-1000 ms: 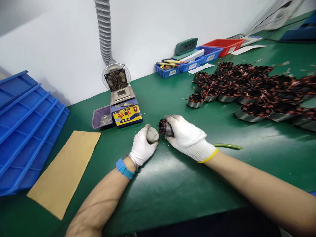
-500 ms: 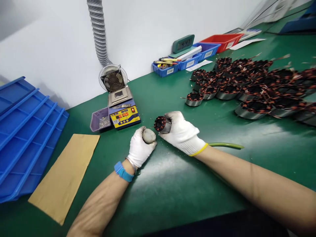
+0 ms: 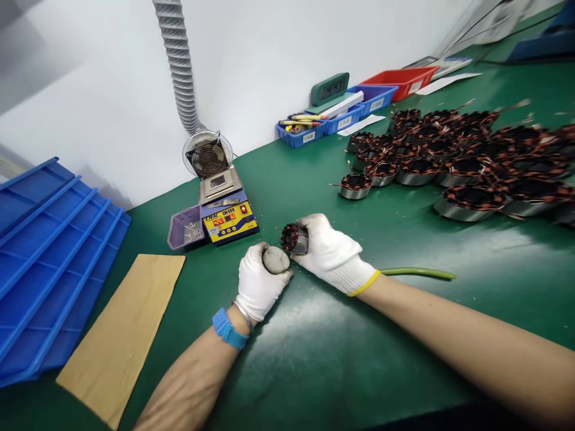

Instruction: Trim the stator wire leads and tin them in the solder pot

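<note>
My right hand (image 3: 330,242), in a white glove, is closed around a motor stator (image 3: 294,239) with copper windings and a metal ring, its wound face turned left. Thin wire ends stick out from that face. In my gloved left hand (image 3: 259,284) is a small round pale container (image 3: 275,260), its light top facing up and toward the stator. A wire end of the stator meets or hangs just over that top; which of the two I cannot tell. Just beyond my hands stands a yellow-and-blue solder pot unit (image 3: 230,222) with red digits.
Several stators (image 3: 469,200) stand in rows at the right. A purple tray (image 3: 185,230) with metal bits adjoins the solder pot. Kraft paper (image 3: 123,335) and a blue ribbed panel (image 3: 58,263) lie left. Blue bins (image 3: 300,139), a red bin (image 3: 399,81) and a green tube (image 3: 420,273) are also there.
The stator and the round container have come closer together, the stator's wires now at the container's top. The whole view has shifted slightly.
</note>
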The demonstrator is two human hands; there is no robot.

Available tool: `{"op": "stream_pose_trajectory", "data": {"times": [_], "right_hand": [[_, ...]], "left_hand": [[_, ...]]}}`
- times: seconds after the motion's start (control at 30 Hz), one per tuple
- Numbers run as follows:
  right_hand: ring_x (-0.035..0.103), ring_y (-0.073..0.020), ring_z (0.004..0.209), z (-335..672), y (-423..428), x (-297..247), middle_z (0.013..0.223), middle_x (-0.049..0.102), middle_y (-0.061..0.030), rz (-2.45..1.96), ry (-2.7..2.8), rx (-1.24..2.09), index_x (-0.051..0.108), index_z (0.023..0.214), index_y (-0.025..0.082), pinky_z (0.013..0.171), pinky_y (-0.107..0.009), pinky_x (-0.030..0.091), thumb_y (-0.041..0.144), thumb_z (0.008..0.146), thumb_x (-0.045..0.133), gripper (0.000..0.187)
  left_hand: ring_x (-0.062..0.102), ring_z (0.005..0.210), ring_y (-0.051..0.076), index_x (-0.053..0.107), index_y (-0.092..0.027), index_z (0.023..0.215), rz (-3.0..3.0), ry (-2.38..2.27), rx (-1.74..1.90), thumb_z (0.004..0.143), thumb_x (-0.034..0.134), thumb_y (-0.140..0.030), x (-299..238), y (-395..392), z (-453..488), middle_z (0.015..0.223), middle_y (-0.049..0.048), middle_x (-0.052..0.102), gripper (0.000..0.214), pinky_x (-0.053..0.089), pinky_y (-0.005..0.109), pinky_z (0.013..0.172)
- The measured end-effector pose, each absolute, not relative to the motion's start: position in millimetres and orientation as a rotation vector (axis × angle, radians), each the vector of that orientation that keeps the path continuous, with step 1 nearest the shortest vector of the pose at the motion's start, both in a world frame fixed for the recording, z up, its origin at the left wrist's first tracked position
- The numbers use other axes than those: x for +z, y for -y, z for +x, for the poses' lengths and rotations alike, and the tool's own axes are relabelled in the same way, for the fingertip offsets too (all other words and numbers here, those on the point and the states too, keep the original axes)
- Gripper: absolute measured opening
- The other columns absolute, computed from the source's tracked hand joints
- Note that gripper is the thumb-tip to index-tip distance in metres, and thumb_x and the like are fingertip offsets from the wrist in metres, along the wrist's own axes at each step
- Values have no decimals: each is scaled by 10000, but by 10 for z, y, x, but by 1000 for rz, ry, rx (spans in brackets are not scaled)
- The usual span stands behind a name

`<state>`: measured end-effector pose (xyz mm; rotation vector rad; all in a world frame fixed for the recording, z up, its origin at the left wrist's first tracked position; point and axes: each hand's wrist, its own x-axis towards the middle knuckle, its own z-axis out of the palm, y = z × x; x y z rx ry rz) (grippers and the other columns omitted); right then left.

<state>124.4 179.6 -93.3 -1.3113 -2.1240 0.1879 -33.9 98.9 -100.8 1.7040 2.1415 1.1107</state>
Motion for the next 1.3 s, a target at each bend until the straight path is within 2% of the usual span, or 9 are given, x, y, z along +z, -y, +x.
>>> {"op": "stream_pose_trajectory", "data": {"times": [0.13,0.27,0.4,0.53,0.63,0.73,0.8,0.93,1.3], "right_hand": [[728,-294,835,1254,-1791,-928,1205,665,-129,-1271,2095,266,564,1249,224,704,-368,538,436,764,670,540],[730,-318,919,1307,-1793,-796,1186,689,-114,-1310,1896,439,544,1261,237,794,-418,571,424,666,753,657],[717,-310,1009,1498,-1814,-585,1131,725,-106,-1036,1677,1055,516,1262,228,834,-435,600,410,609,776,726],[723,-305,816,1688,-1783,-401,1041,748,-125,-927,1697,1596,606,1216,222,628,-434,602,557,678,617,634],[681,-271,615,1699,-1740,-365,896,754,-140,-1105,1545,1866,675,1089,228,457,-376,524,598,774,448,537],[507,-171,366,1629,-1736,-466,595,680,-125,-1108,1340,2145,663,801,207,330,-253,357,630,832,407,496],[403,-109,295,1580,-1756,-581,517,646,-117,-1057,1247,2314,629,721,195,300,-196,271,652,837,431,511],[396,-88,288,1518,-1787,-737,511,650,-109,-1060,1186,2405,612,755,191,289,-160,257,654,843,464,494],[418,-96,312,1432,-1751,-569,502,626,-86,-1226,1100,2325,587,826,207,303,-149,265,589,961,333,478]], "left_hand": [[667,1092,318,555,-209,1174,1729,-2154,1090,586,878,-288,-1012,-993,-349,1161,98,678,675,544,498,1001],[660,1123,317,544,-194,1201,1732,-2130,1069,596,862,-265,-1033,-1017,-367,1199,116,670,688,536,497,1025],[656,1152,297,528,-188,1248,1767,-2023,1100,624,805,-215,-1084,-1043,-395,1234,114,663,683,524,480,1065],[650,1180,279,530,-192,1279,1891,-1907,1128,637,740,-155,-1111,-1053,-426,1259,103,665,677,514,451,1096],[651,1179,274,538,-192,1295,1979,-1858,1149,649,699,-137,-1119,-1055,-443,1256,98,671,668,524,436,1086],[661,1152,267,538,-191,1309,2009,-1831,1165,654,674,-125,-1133,-1060,-452,1231,94,682,672,544,421,1055],[668,1131,264,535,-196,1320,2010,-1825,1154,652,665,-120,-1144,-1065,-455,1220,89,686,684,552,418,1039],[669,1122,271,535,-199,1321,2031,-1813,1160,658,663,-135,-1160,-1070,-465,1217,86,686,678,550,439,1038],[663,1112,280,535,-175,1310,2075,-1743,1220,679,643,-135,-1155,-1074,-485,1179,105,681,642,546,453,1034]]}}
